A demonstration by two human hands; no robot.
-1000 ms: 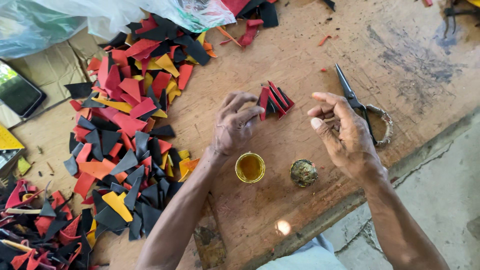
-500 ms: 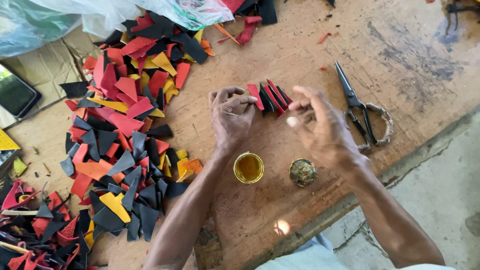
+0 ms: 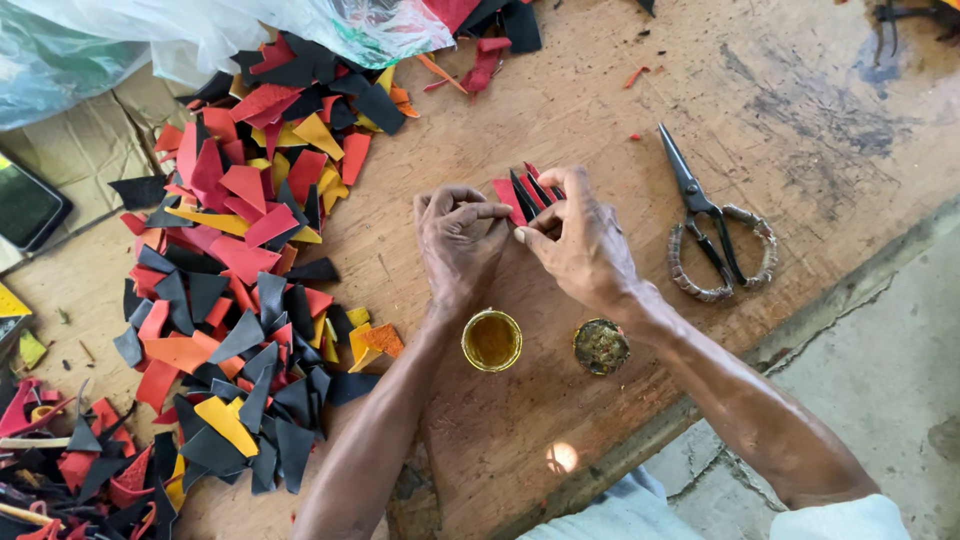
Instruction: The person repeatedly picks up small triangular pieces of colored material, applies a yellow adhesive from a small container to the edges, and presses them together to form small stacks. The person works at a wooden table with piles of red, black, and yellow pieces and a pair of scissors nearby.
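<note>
Both hands meet over the table [image 3: 600, 90]: the left hand [image 3: 458, 240] is curled loosely, and the right hand [image 3: 580, 240] pinches the red-and-black strips [image 3: 525, 190] fanned just beyond its fingertips.

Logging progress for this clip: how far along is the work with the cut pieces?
Done: a short row of red and black pieces lies overlapped on the wooden board. In hand: the left hand and right hand meet at that row's near end; the small open tin sits just below. Left: a large pile of loose pieces remains unassembled.
</note>
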